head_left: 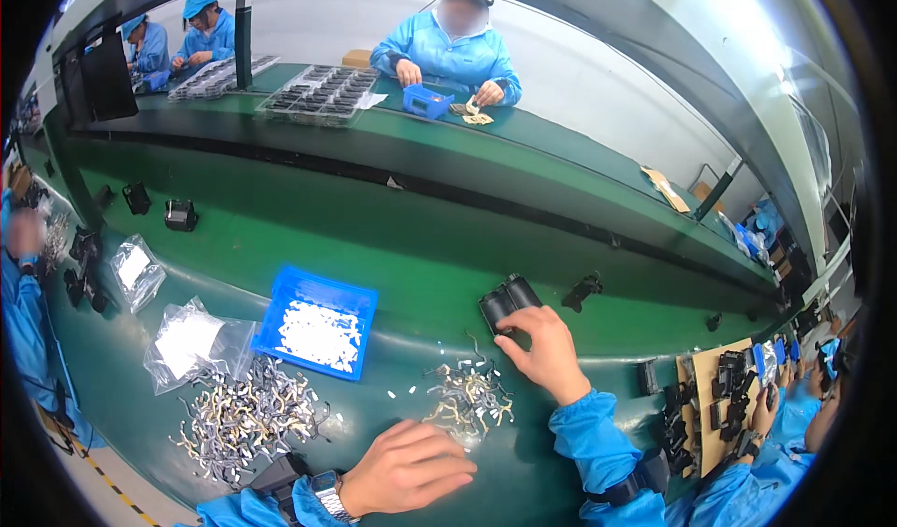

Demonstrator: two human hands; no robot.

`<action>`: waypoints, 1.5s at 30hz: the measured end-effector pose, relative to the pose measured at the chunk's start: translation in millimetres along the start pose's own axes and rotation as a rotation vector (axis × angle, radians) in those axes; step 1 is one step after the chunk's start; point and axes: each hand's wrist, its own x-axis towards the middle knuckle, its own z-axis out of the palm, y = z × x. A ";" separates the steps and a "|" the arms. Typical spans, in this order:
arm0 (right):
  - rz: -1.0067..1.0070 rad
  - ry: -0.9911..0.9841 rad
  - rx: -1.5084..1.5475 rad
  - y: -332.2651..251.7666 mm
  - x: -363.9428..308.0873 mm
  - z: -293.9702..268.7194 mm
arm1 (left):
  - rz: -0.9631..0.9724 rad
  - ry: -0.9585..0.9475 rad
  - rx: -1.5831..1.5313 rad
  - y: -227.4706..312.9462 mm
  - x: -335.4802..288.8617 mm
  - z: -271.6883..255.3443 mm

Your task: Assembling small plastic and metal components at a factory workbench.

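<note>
- The right hand (544, 351) reaches to a black twin-lobed part (509, 298) on the green strip (420, 293); thumb and fingertips bend at its near end; cannot tell if they grip it
- The left hand (406, 471), loosely half-curled, is just beside a small wire pile (470, 398); its palm is hidden, so cannot tell if it holds anything
- Leftward, a larger wire heap (248, 420); beyond it, a blue bin (322, 282) of white pieces (320, 333)

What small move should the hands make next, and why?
Probably the right hand should close around the black part: its fingertips are at the part's near edge, while the left hand is beside the smaller wire pile.
</note>
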 end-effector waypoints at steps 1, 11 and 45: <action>-0.027 0.006 0.014 0.2 -0.6 0.5 | 0.002 -0.001 0.006 0.8 0.0 -0.4; -0.275 -0.118 0.053 -64.9 -69.2 -60.0 | -0.068 0.054 0.026 2.5 -4.4 -4.0; 0.094 -0.032 0.504 -83.8 -128.3 -40.9 | -0.174 -0.393 0.347 -4.2 5.1 -9.3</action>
